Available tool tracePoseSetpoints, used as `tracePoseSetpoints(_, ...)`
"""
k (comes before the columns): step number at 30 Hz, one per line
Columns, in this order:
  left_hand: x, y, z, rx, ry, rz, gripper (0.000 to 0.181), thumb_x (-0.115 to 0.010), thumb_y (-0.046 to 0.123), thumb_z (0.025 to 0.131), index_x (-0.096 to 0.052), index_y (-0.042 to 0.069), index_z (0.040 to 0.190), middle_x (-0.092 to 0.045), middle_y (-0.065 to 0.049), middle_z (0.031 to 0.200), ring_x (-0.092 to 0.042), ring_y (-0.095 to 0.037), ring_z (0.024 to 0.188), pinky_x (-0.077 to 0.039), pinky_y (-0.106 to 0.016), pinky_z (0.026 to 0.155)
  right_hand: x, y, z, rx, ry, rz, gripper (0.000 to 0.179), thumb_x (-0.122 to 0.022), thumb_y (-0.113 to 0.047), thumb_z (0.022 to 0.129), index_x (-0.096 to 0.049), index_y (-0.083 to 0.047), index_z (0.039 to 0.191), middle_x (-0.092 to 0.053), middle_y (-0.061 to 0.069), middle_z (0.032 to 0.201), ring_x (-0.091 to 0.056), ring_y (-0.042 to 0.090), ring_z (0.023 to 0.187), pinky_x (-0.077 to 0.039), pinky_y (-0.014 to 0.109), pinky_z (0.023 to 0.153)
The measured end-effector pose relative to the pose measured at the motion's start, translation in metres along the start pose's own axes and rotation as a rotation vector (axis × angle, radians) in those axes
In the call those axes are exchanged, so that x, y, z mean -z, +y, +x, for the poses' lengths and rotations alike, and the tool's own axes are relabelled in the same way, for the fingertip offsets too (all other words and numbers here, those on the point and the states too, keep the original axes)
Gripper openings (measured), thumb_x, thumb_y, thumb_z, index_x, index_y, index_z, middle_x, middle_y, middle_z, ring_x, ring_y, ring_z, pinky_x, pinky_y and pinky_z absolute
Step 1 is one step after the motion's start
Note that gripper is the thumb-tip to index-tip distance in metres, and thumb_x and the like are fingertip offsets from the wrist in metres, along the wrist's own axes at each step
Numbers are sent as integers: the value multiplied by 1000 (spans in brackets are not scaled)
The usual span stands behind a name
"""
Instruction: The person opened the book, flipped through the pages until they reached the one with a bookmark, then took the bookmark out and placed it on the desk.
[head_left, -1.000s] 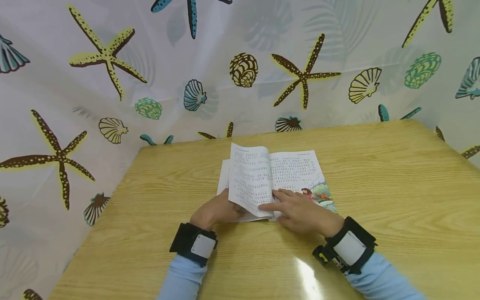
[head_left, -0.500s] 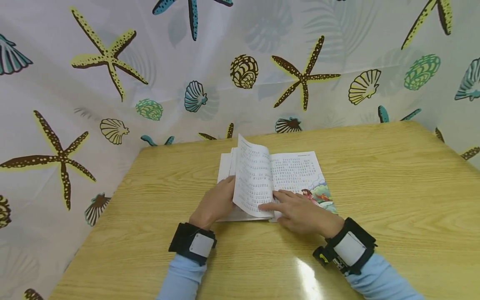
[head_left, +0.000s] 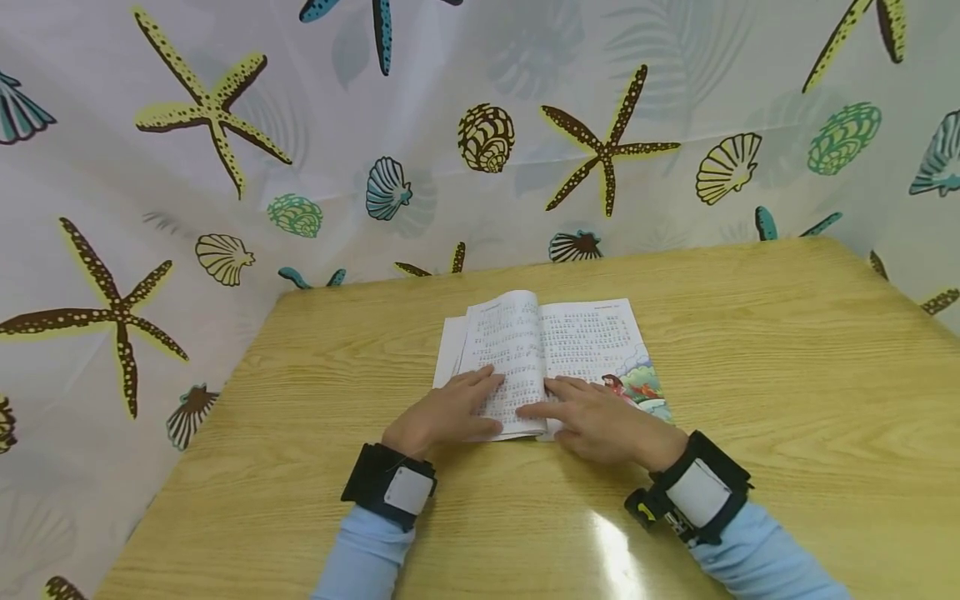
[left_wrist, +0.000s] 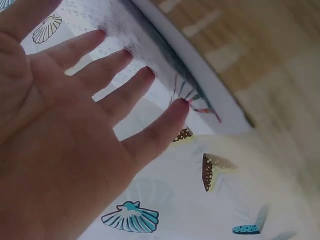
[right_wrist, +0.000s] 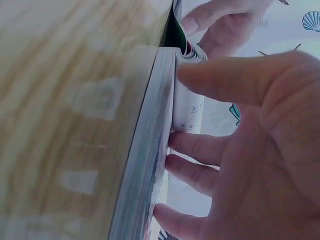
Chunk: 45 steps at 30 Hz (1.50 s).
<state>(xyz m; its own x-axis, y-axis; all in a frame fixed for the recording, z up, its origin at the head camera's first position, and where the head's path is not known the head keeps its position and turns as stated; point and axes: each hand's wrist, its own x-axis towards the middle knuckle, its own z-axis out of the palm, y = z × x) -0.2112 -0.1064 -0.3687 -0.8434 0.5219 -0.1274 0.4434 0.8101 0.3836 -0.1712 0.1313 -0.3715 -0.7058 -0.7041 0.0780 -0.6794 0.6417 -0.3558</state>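
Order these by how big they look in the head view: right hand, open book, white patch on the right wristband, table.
1. Table
2. Open book
3. Right hand
4. White patch

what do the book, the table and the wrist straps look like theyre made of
Book: paper, seemingly smooth; thin pages curve near the spine. Table: wood or wood-look laminate, glossy; grain shows and light glares off it. Wrist straps: probably fabric, matte; black bands show little shine.

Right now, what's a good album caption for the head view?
Left hand and right hand rest on an open book atop a table.
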Motion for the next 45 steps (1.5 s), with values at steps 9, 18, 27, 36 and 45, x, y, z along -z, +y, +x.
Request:
tracePoseSetpoints(9,-1,1,0,46,-52,-57,63,-72,14,95,-47,8,152,-36,-11,161,-31,-33,148,-30,-49,118,-1,0,2,-34,16,-28,50,-61,0,93,-60,-13,142,-48,30,146,-46,47,134,-41,63,105)
tracePoseSetpoints(18,-1,1,0,22,-32,-48,62,-72,8,95,-48,9,151,-38,-10,160,-32,-32,148,-29,-46,119,11,19,-10,-217,51,-135,43,-70,-9,94,-63,-6,136,-57,19,141,-53,43,125,-50,59,95)
tracePoseSetpoints(27,-1,2,0,20,-32,-34,62,-73,8,94,-48,8,151,-39,-11,160,-33,-31,147,-28,-44,119,27,60,-36,-445,70,-34,42,-71,-18,95,-62,4,130,-52,31,138,-47,54,122,-46,66,94)
tracePoseSetpoints(36,0,2,-1,52,-35,-43,62,-72,9,94,-48,9,151,-38,-10,160,-33,-32,148,-28,-45,119,31,69,-39,-525,58,9,54,-69,-28,97,-56,8,135,-49,37,139,-42,59,126,-41,72,97)
tracePoseSetpoints(45,-2,3,0,47,-32,-41,63,-73,9,94,-48,9,151,-38,-10,160,-33,-32,148,-29,-45,119,32,69,-39,-586,23,-12,53,-69,-33,96,-60,17,113,-38,47,141,-38,64,126,-44,68,96)
